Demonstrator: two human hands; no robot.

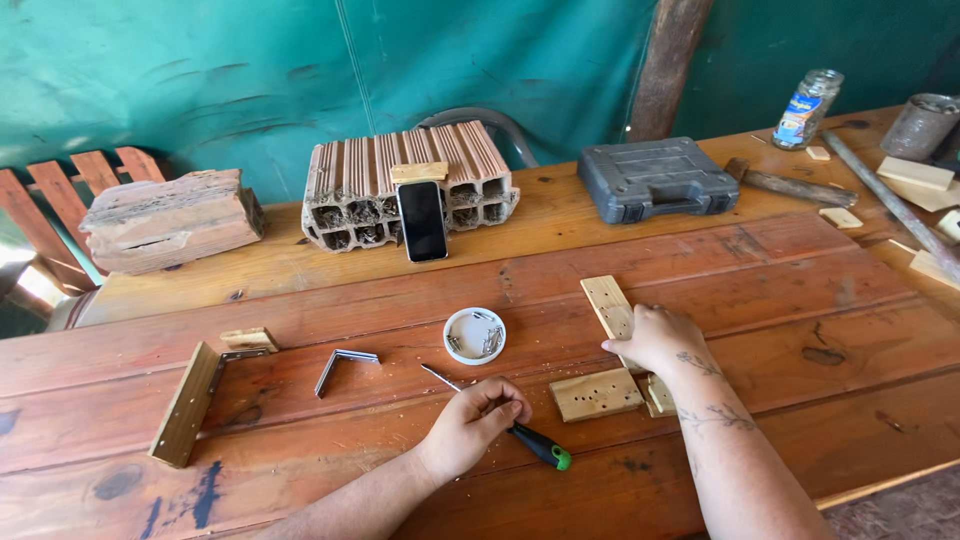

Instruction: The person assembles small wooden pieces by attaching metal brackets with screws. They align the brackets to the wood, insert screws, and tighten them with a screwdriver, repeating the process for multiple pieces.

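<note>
My left hand (474, 421) is closed around a screwdriver (541, 446) with a black and green handle; its metal shaft points up-left over the table. My right hand (652, 338) rests on a long pale wooden strip (606, 301), pressing it down. Just below it lies a short wooden block with several drilled holes (596, 393), and another small piece (659, 395) sits partly under my right wrist. A small white round dish of screws (474, 335) stands a little above my left hand.
A metal corner bracket (340, 364) and a wooden L-shaped assembly (190, 400) lie at the left. A hollow clay brick (400, 180) props a black phone (422, 220) at the back. A grey tool case (655, 178), a glass jar (808, 108) and wood offcuts fill the far right.
</note>
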